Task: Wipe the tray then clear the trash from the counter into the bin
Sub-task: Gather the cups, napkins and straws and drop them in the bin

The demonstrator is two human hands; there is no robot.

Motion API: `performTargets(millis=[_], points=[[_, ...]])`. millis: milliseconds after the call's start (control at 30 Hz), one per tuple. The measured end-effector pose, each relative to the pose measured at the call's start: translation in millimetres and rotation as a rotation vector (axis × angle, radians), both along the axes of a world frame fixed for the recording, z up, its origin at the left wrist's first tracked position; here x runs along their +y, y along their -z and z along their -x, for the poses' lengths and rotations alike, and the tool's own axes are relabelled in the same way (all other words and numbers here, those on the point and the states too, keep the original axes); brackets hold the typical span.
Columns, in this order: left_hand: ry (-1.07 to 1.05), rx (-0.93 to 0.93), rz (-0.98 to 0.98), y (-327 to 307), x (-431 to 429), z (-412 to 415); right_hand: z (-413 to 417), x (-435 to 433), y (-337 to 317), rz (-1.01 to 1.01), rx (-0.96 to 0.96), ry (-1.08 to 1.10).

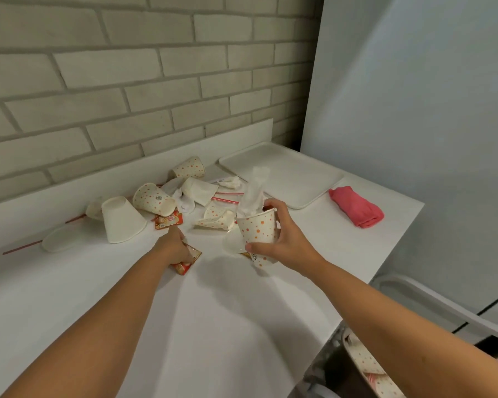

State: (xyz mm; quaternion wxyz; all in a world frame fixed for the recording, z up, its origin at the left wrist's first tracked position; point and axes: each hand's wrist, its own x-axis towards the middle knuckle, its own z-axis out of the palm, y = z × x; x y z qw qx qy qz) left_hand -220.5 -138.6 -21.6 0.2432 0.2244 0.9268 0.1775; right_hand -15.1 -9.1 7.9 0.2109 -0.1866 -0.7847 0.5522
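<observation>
My right hand [285, 239] grips an upright dotted paper cup [258, 228] stuffed with crumpled tissue [253, 193], held just above the white counter [213, 311]. My left hand [174, 248] pinches a red snack wrapper [186, 265] lying on the counter. More trash lies behind: dotted cups [153, 198] [189, 167] on their sides, a plain white cup [121, 219] upside down, a crushed cup [217, 218], another wrapper [168, 220], tissues [199, 191] and red straws [226, 199]. The white tray [285, 173] sits at the back right. The bin [365, 366] shows at the lower right, below the counter edge.
A folded pink cloth [355, 206] lies on the counter right of the tray. A white lid [59, 239] and a long red straw [22, 248] lie at the left. A brick wall backs the counter, and a white appliance [414, 139] stands on the right.
</observation>
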Motion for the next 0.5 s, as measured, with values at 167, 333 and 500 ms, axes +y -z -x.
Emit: performTargets(millis=[167,333,500], points=[[0.150,0.023,-0.130,-29,29,-44,-33,16,-3,-0.143,-0.088,0.055],[0.360,0.016,-0.395,-62,74,-110,-79,45,3,-0.206,-0.109,0.149],[0.566,-0.023,-0.452,-64,119,-194,-139,83,13,-0.261,-0.134,0.257]])
